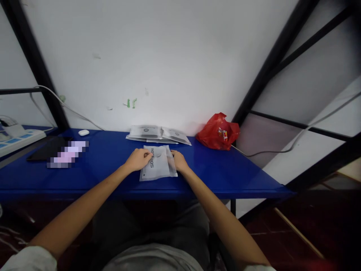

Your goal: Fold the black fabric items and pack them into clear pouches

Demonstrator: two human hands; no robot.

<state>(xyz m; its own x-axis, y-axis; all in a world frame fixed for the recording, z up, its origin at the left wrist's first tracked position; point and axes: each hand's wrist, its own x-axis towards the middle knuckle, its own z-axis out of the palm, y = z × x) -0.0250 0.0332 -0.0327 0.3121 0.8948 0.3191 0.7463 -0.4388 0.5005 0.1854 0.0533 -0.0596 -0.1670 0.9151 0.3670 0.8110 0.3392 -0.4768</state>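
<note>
A frosted, flat plastic bag [160, 165] with dark lettering lies on the blue table [220, 177] near its front edge. My left hand [138, 159] rests at the bag's left side, its fingers closed in a pinch on the plastic near the lettering. At the bag's right side is my right hand [179, 161], its fingers partly behind or inside the clear edge, so their grip is hidden. Behind the bag, by the wall, several similar packed bags [146, 131] lie in overlapping stacks.
A red plastic bag [216, 133] sits at the back right, beside a cable. On the left are a white earbud case [84, 132], a dark tablet [46, 148], a blurred-out phone [67, 154] and a power strip [21, 141]. Black metal posts frame both sides.
</note>
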